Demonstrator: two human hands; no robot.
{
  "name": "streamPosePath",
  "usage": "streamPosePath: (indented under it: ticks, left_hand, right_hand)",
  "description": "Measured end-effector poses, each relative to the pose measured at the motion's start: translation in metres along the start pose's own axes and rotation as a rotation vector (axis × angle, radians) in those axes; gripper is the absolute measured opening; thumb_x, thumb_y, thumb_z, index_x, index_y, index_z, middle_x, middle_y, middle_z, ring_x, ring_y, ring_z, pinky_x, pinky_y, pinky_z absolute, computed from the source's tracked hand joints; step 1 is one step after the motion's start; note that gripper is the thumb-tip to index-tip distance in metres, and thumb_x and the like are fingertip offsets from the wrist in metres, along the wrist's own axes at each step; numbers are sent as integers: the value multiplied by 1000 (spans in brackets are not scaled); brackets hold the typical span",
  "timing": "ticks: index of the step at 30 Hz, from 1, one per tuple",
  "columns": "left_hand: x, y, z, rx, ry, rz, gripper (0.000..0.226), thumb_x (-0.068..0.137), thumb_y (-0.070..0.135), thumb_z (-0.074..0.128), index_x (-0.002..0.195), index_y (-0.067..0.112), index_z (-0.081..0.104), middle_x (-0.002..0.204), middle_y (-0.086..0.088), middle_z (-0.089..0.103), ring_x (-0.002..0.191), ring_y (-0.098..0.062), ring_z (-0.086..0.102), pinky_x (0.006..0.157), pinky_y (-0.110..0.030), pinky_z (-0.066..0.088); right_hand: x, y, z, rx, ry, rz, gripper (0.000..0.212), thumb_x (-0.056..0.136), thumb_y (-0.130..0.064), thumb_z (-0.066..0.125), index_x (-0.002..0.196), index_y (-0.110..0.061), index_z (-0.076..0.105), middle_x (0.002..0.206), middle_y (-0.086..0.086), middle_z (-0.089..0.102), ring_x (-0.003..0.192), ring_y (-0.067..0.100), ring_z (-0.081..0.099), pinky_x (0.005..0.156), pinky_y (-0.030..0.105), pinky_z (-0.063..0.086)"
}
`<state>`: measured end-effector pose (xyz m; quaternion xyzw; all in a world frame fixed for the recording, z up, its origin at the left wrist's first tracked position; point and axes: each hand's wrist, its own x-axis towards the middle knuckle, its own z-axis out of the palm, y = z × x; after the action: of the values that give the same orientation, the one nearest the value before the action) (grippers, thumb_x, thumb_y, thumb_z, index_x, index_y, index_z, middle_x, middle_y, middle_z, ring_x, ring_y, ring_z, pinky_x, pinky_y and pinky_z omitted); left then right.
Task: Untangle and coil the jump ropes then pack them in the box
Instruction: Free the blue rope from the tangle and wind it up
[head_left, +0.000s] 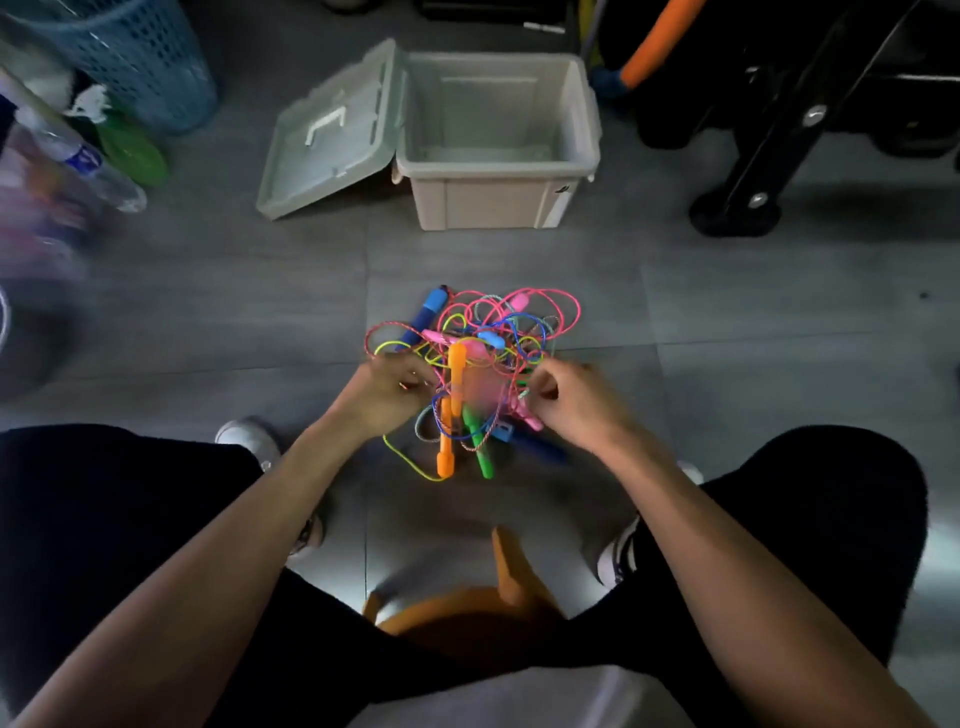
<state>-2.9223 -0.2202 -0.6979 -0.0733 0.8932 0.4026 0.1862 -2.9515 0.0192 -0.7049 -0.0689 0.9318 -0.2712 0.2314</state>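
A tangle of jump ropes (483, 332) lies on the grey floor in front of me, with pink, yellow, blue and striped cords looped together. Orange (451, 410), green (478, 447), blue (426, 317) and pink handles stick out of it. My left hand (387, 387) pinches cords at the tangle's left side. My right hand (571, 397) pinches cords at its right side. Beyond the tangle stands an open beige plastic box (498, 192) with nothing visible inside; its lid (327, 140) hangs open to the left.
A blue laundry basket (140, 57) and a plastic bottle (83, 161) stand at the far left. A black metal frame with an orange foam tube (774, 171) stands at the far right. I sit on an orange stool (498, 597), feet either side.
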Motion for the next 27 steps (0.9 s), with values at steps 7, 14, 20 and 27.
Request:
streamPosePath:
  ticks: [7, 14, 20, 27]
  left_hand:
    - [-39, -10, 12, 6, -66, 38, 19, 83, -1, 59, 87, 16, 67, 83, -5, 70, 72, -12, 61, 60, -7, 43]
    - [-43, -37, 33, 29, -55, -66, 15, 84, 0, 61, 88, 10, 71, 76, 4, 66, 67, -4, 57, 62, -6, 41]
    - [-8, -61, 45, -44, -40, -113, 15, 83, 1, 66, 87, 14, 72, 71, 12, 65, 59, 15, 55, 66, -5, 41]
    - [38, -69, 46, -215, 13, -163, 21, 82, -7, 62, 83, 13, 70, 65, 8, 65, 59, 0, 61, 69, -29, 52]
  right_hand:
    - [-41, 14, 25, -28, 18, 58, 13, 82, -19, 68, 75, -25, 59, 94, 1, 74, 90, 24, 68, 71, 31, 52]
    - [-36, 56, 63, -28, -115, 170, 6, 81, -17, 68, 83, -14, 72, 93, 9, 75, 93, 26, 69, 73, 27, 47]
    - [32, 51, 69, 41, -60, 141, 8, 83, -18, 63, 88, -16, 68, 101, 4, 73, 96, 25, 67, 81, 36, 54]
    - [142, 29, 86, -35, 98, 130, 33, 91, -26, 59, 120, -8, 56, 109, 14, 68, 100, 32, 64, 76, 35, 50]
